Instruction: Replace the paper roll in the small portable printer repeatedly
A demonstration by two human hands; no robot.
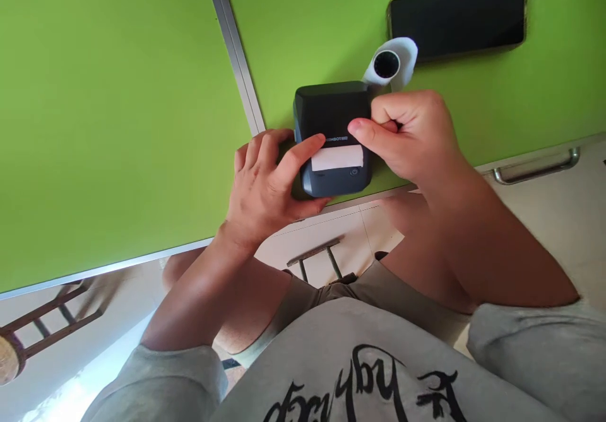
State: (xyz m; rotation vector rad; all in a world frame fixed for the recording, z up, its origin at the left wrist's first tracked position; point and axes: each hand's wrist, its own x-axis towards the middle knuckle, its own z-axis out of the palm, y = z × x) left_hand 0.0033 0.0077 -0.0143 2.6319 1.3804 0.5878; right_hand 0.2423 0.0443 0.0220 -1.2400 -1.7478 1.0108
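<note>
A small dark label printer point(334, 116) stands at the green table's near edge, its lid down. A strip of white label paper point(338, 157) sticks out of its front slot. My left hand point(269, 169) grips the printer's left side, index finger on top beside the lettering and thumb at the near edge. On the right side, my right hand point(409, 132) is closed, with its thumb on the lid and the other fingers curled against the casing. Just behind the printer lies a roll of white label paper point(402, 56) with a dark core, its end loose.
A black phone point(459, 21) lies flat at the back right, close to the paper roll. A metal strip point(237, 56) crosses the green table point(118, 106). A metal handle point(537, 166) projects below the right edge, and a wooden stool point(52, 324) stands at lower left.
</note>
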